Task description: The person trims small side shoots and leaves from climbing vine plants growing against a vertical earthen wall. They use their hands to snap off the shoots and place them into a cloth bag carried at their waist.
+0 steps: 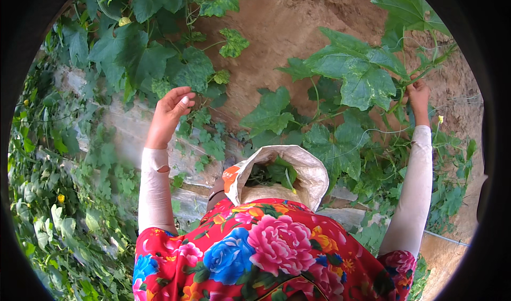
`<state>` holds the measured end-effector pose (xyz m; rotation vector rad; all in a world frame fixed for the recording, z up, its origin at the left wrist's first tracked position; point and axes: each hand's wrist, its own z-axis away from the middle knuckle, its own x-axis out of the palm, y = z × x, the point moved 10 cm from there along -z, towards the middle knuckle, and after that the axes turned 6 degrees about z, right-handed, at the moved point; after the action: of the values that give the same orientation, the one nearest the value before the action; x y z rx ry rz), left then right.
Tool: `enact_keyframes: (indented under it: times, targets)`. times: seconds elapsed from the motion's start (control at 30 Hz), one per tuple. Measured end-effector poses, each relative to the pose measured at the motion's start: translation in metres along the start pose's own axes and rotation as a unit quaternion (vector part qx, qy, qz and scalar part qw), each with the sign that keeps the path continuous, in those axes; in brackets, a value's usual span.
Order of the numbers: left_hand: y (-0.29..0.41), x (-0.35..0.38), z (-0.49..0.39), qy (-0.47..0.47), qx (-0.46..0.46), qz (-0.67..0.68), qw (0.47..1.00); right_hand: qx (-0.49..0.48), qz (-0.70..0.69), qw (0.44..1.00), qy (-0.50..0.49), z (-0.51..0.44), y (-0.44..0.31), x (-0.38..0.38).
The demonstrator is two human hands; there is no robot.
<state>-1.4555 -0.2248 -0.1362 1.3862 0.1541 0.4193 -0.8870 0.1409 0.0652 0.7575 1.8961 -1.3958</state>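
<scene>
My left hand (pixel 167 115) is raised beside the lower edge of a dark green, mottled gourd leaf (pixel 195 69). Its fingers are loosely bent, and nothing shows in them. At the upper right, my right hand (pixel 418 95) grips a green vine stem (pixel 399 99) near a joint where several stalks meet; its fingertips are partly hidden. A broad leaf with pale speckles (pixel 365 75) spreads to the left of that hand. Against my chest hangs a white woven sack (pixel 311 177), its mouth held wide. Cut leaves (pixel 281 171) and a slim green piece with a yellow tip lie inside it.
A thin string (pixel 371 130) runs through the vines on the right. Dense climbing foliage (pixel 80 205) fills the left side, with pale plastic sheeting (pixel 123 121) behind it. Brown earth (pixel 271 33) rises ahead. A small gourd-like fruit (pixel 113 11) hangs at the upper left.
</scene>
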Motion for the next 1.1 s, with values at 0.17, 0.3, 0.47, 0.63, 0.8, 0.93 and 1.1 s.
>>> enact_keyframes:
  times: [0.17, 0.3, 0.47, 0.63, 0.8, 0.93, 1.1]
  targets:
    - [0.025, 0.021, 0.000, -0.012, 0.021, -0.008, 1.000, -0.103, 0.161, 0.980, 0.046, 0.004, -0.012, -0.005]
    - [0.022, 0.059, -0.006, -0.050, 0.012, -0.002, 0.999, -0.101, 0.243, 0.960, 0.092, 0.026, -0.056, 0.000]
    - [0.051, 0.139, -0.009, -0.144, 0.028, -0.009, 0.989, -0.067, 0.079, 0.958, 0.268, 0.032, -0.043, -0.035]
    - [0.095, 0.197, -0.016, -0.189, 0.072, -0.019, 0.979, -0.123, -0.731, 0.662, 0.108, 0.048, -0.094, -0.114]
    - [0.186, 0.281, 0.001, -0.266, 0.197, -0.019, 0.943, -0.075, -0.347, 0.935, -0.018, 0.053, -0.137, -0.085]
    - [0.236, 0.349, 0.019, -0.330, 0.266, -0.019, 0.906, -0.132, -0.113, 0.973, 0.149, 0.021, -0.142, -0.056]
    - [0.229, 0.426, 0.007, -0.416, 0.251, -0.131, 0.865, -0.111, -0.147, 0.966, 0.183, 0.019, -0.160, -0.024]
